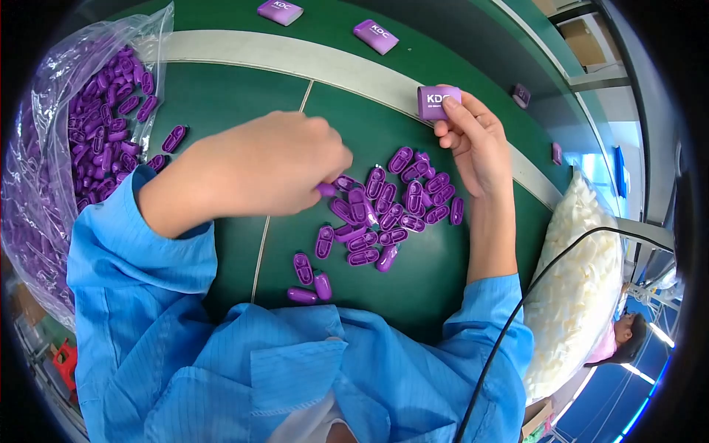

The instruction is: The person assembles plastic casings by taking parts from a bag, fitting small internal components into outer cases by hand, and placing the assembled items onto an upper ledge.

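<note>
My right hand (478, 148) grips a small flat purple plastic piece (430, 108) with white print, thumb across its face. Over the middle of the green work surface (233, 284), my left hand (277, 162) is slightly blurred, its fingers curled down. A small purple part (326, 190) shows at those fingertips, pinched between them. Just beside it lies a loose heap of oval purple plastic shells (358, 203), several with their hollow side up. Nearer to me are a few more shells (303, 269), apart from the heap.
At left, a clear plastic bag (166, 37) spills many purple shells. Beyond a pale rail (354, 64), flat purple pieces (377, 35) lie spaced along a green strip. A bulging bag of cream-coloured pieces (580, 288) stands right, crossed by a black cable (496, 343). Another person (619, 340) appears far right.
</note>
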A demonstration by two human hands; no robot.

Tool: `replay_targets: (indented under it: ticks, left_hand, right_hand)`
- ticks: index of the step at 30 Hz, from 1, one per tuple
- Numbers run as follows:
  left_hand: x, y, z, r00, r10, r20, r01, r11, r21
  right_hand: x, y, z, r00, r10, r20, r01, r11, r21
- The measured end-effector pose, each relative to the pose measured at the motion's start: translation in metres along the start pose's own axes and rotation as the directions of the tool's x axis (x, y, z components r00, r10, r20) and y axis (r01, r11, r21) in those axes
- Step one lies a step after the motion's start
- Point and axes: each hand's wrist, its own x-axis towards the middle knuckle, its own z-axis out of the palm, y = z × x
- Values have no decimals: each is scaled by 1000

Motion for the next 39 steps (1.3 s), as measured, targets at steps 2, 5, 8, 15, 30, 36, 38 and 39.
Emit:
replay_targets:
  ticks: [2,5,8,15,30,36,38,39]
  left_hand:
    - [13,-8,-9,994,-72,-79,55,978,-199]
    - [46,-25,-8,944,-143,-297,22,926,-377]
    - [71,-34,1,914,-273,-301,-23,705,-709]
    - [79,-39,14,878,-307,-367,-177,505,-845]
    - [75,-35,16,893,-321,-316,-155,440,-884]
    - [75,-25,32,687,-179,-704,-298,815,-497]
    - [71,-13,31,655,-155,-740,-204,906,-370]
    - [70,-9,30,626,-123,-770,-97,967,-234]
  right_hand:
    - [-1,-1,0,998,10,59,-16,995,101]
    - [-3,3,3,998,-16,53,9,992,125]
    - [-4,6,10,999,-29,13,28,995,92]
    - [-2,6,13,995,-92,-26,88,990,-106]
    - [-8,5,14,988,-153,-6,149,970,-193]
    - [-11,3,19,981,-192,-40,175,949,-263]
    - [-14,7,22,961,-267,-75,232,923,-306]
    - [-14,9,24,961,-267,-77,232,923,-307]
